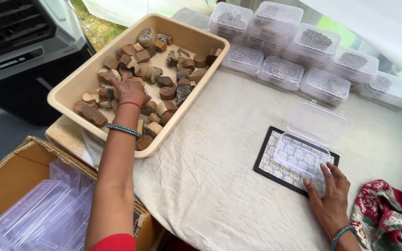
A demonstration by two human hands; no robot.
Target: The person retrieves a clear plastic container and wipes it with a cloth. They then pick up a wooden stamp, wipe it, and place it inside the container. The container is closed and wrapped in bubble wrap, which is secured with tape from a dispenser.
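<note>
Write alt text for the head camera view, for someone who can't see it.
A person's left hand reaches into a beige tray of carved wooden blocks, while the right hand rests by an open clear plastic box on a patterned mat. Closed clear boxes line the cloth-covered table.

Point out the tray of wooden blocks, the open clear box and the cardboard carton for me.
tray (70, 88), head view, on its bare left wall.
open clear box (303, 155), head view, on its base.
cardboard carton (15, 172), head view, on its inner brown wall.
</note>
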